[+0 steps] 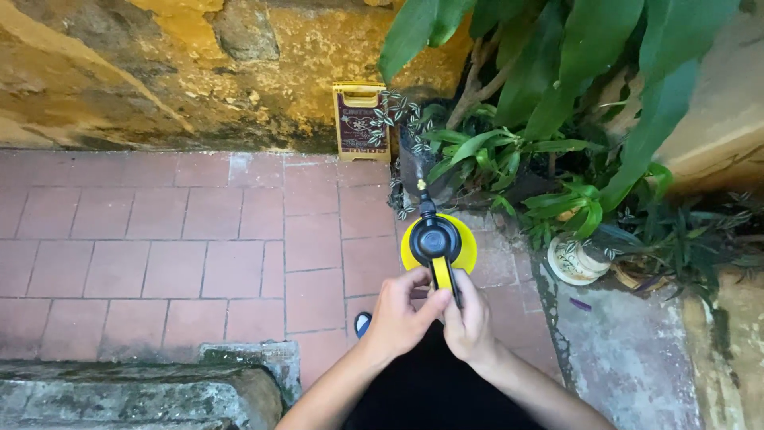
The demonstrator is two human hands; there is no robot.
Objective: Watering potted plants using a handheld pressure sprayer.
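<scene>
Both wrapped around one yellow handle — left hand (398, 314) at 7 o'clock, right hand (468, 318) at 5. Round, smooth plastic spray bottle (437, 239) above red brick paving (159, 255) — leafy plants (541, 143) at 1 o'clock.

My hands (434, 314) wrap the sprayer (437, 243) handle, so the trigger is hidden under my fingers. Both my forearms are cut off at the bottom edge, toward six o'clock. The plant (557, 87) leaves run out of the top edge at one o'clock. The sign (361, 121) at twelve o'clock is too small to make out.
</scene>
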